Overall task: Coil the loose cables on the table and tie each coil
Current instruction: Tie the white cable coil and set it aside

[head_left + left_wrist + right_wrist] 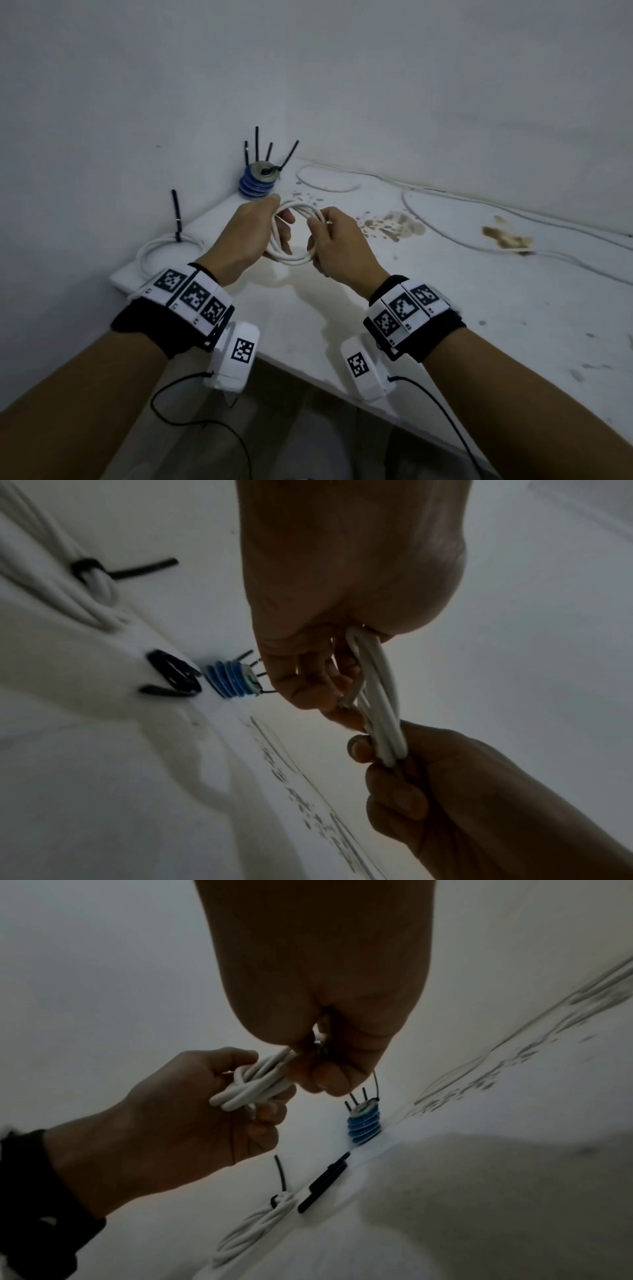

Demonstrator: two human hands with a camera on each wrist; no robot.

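Observation:
I hold a white cable coil (295, 236) of several loops in the air above the white table (445, 308). My left hand (255, 233) grips its left side, fingers curled through the loops (380, 685). My right hand (334, 240) grips the right side of the coil (260, 1081), thumb pressed on the strands. A tied white coil (164, 250) with a black tie (177, 214) lies at the table's left corner. Loose white cables (479, 219) trail across the far right of the table.
A stack of blue rolls (257, 183) with black ties (257, 144) sticking up stands in the back corner against the wall. Brown stains (394, 224) and a brown scrap (507, 236) mark the table top. Black ties (174, 677) lie near the blue stack (231, 679).

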